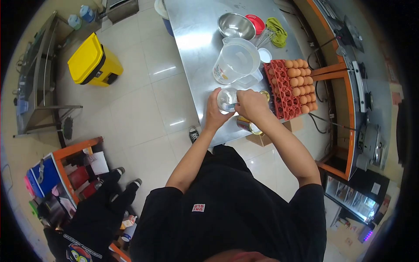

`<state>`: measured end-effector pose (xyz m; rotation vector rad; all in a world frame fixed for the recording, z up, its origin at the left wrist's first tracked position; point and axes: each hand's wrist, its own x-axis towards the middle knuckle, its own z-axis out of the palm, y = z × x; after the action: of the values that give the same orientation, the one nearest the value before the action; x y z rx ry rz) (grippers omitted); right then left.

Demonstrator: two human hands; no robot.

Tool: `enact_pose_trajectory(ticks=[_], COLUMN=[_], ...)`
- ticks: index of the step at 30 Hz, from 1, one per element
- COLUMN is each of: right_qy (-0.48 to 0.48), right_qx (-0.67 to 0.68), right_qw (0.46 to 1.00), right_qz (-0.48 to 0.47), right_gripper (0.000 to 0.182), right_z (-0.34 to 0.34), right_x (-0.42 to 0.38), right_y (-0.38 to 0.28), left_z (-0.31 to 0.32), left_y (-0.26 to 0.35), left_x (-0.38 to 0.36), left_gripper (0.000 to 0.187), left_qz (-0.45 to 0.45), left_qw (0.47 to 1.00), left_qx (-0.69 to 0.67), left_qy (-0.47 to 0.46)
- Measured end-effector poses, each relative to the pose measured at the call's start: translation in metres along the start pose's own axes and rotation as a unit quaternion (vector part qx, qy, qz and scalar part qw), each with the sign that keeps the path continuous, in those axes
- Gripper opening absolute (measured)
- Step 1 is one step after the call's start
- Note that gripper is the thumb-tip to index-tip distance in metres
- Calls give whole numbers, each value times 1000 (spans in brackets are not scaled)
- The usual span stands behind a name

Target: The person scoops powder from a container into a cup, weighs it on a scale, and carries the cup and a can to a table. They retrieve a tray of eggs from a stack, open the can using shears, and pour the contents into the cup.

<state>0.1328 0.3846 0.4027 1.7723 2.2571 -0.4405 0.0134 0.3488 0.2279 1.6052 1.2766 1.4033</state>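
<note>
My left hand (pixel 214 112) is wrapped round the side of a small clear cup (pixel 226 95), held over the near end of the steel table. Pinched in the fingers of my right hand (pixel 252 105) is a thin utensil that looks like a spoon (pixel 231 106). Its end dips into the cup, where a little whitish stuff shows. Just beyond the cup stands a large translucent plastic pitcher (pixel 240 59). Below my right wrist is an opened can (pixel 249 125), partly covered by my forearm.
Brown eggs (pixel 301 81) sit in a red egg tray (pixel 277 98) at the right. Farther back are a steel bowl (pixel 236 26), a red lid (pixel 256 22), a whisk (pixel 264 39) and a green cloth (pixel 276 32). A yellow bin (pixel 94 61) stands on the floor; a person (pixel 94 218) is at lower left.
</note>
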Motion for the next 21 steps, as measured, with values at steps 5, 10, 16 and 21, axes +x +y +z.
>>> enact_pose_trajectory(ticks=[5, 10, 16, 21], right_qy=[61, 127, 161, 205], right_qx=[16, 75, 110, 204], right_qw=[998, 989, 981, 957], right_qz=[0, 8, -9, 21], right_gripper=[21, 19, 19, 17], right_z=[16, 6, 22, 19], right_x=[-17, -31, -40, -52], right_y=[8, 4, 8, 9], left_z=[-2, -14, -10, -10], left_y=[-7, -2, 9, 13], left_x=[9, 15, 9, 6], left_gripper=[101, 101, 107, 105], left_qz=[121, 166, 55, 15], left_qw=[991, 983, 998, 999], left_qx=[53, 78, 9, -24], left_qy=[36, 29, 39, 22])
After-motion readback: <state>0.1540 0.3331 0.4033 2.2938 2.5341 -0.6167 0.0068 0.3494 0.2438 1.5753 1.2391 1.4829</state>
